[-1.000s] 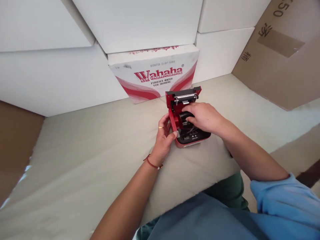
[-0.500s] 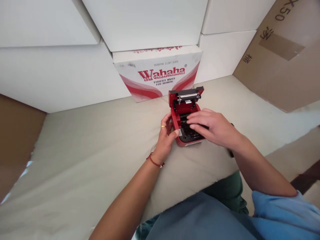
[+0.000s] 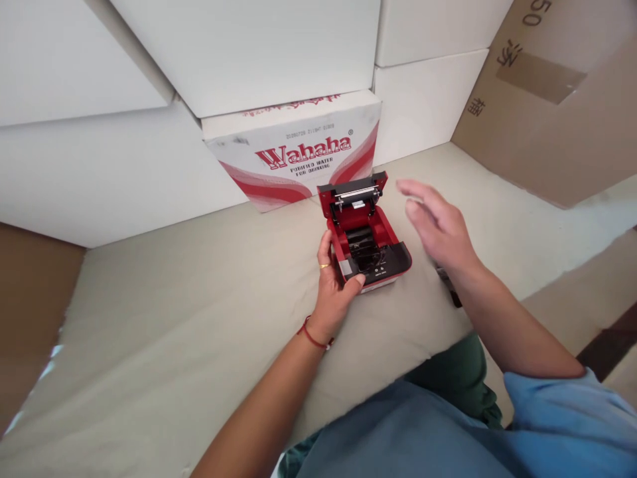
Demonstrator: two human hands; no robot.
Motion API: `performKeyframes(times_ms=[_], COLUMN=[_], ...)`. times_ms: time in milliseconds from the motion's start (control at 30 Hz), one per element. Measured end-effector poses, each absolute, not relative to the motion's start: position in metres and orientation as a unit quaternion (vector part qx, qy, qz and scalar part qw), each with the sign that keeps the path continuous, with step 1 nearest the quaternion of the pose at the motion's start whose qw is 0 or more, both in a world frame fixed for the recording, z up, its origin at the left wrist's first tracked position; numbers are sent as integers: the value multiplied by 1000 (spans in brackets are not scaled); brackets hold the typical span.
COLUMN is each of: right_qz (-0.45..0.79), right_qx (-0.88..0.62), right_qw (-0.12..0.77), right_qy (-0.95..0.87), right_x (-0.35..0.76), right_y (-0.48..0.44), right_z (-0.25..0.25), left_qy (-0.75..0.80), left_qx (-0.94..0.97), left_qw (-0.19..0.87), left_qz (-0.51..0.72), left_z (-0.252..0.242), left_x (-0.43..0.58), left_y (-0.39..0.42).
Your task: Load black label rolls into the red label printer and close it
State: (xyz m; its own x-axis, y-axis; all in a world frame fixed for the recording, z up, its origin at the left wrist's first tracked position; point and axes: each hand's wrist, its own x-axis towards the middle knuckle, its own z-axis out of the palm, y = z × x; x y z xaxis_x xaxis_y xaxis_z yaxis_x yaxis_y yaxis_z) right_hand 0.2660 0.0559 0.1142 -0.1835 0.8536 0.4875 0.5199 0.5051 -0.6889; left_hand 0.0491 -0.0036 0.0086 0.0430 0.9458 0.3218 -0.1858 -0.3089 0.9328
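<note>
A small red and black label printer [image 3: 385, 262] stands on the cloth-covered surface, its lid [image 3: 353, 192] tilted up and back. Inside the red body the black paper bay shows, with a silvery bar and roller under the raised lid. My left hand [image 3: 336, 285] grips the printer's left front corner, thumb on the front edge and fingers along the side. Right of the printer, my right hand [image 3: 440, 226] is raised in the air, fingers loosely stretched and apart from it, with nothing visible in them. A black object [image 3: 449, 287], partly hidden by my right wrist, lies on the cloth.
Behind the printer stands a white and red Wahaha water carton [image 3: 303, 159], with large white boxes [image 3: 269, 53] stacked above and around it. A brown cardboard box [image 3: 557, 119] is at the right, another brown panel [image 3: 34, 318] at the left. The cloth's front edge runs by my lap.
My right hand has lifted out of the printer's bay and moved up and right. The left hand still holds the printer, its thumb now on the front edge. The view has shifted slightly.
</note>
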Motion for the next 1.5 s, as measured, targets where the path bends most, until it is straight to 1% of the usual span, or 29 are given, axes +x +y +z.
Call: performKeyframes(times_ms=[67, 133, 200, 267, 333, 367, 467, 633, 867, 967, 1067, 1167, 1267, 1367, 1500], right_qz=[228, 288, 332, 348, 346, 341, 312, 276, 223, 222, 221, 194, 197, 213, 211], right_qx=[-506, -494, -469, -455, -445, -442, -439, -415, -385, -375, -382, -385, -369, -362, -357], right_qw=[469, 474, 475, 483, 498, 505, 520, 527, 495, 502, 470, 414, 380, 365, 365], right_qy=[-687, -670, -666, -663, -659, -658, -663, -688, -746, -747, -764, -802, -825, -831, -833], right_x=[260, 252, 245, 240, 237, 237, 239, 246, 261, 260, 257, 255, 258, 262, 264], right_y=[85, 109, 120, 120, 114, 109, 95, 69, 47, 44, 39, 32, 27, 27, 27], right_z=[108, 100, 95, 94, 95, 96, 101, 103, 75, 72, 73, 72, 72, 73, 75], left_qy=[355, 378, 412, 425, 412, 403, 396, 413, 419, 411, 395, 381, 368, 382, 434], left_qx=[554, 575, 608, 649, 690, 708, 739, 729, 729, 742, 762, 772, 754, 716, 697], left_qw=[467, 434, 349, 234, 144, 116, 63, -12, -15, -22, -30, 2, 60, 99, 111], left_qz=[590, 581, 582, 586, 577, 568, 541, 546, 540, 529, 513, 509, 541, 576, 559], left_z=[7, 5, 6, 8, 10, 11, 10, 4, 2, 4, 7, 9, 10, 12, 20], left_x=[48, 46, 45, 44, 45, 45, 47, 50, 48, 47, 47, 46, 43, 37, 30], left_y=[-3, -3, -6, -10, -16, -18, -23, -25, -27, -28, -28, -27, -24, -19, -13])
